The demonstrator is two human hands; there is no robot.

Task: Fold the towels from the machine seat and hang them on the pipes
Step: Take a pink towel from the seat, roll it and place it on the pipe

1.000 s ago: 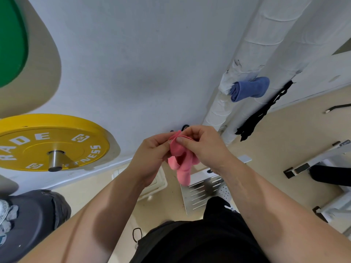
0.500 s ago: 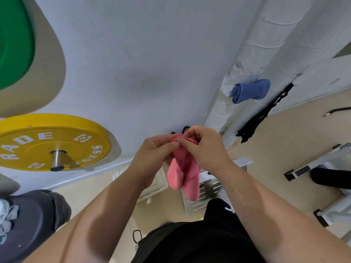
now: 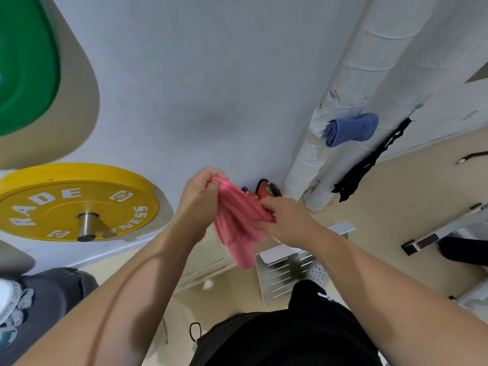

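Head view. The left hand [image 3: 199, 199] pinches an upper corner of the pink towel [image 3: 236, 228], and the right hand [image 3: 289, 220] grips its edge lower and to the right. The cloth is stretched between them in front of the body, with its loose end hanging below. Holding two points apart probably serves to straighten it for a fold. A rolled blue towel [image 3: 352, 129] sits lodged at the white pipes [image 3: 351, 75], far right, the likely destination. A yellow weight plate [image 3: 52, 204] is mounted at left.
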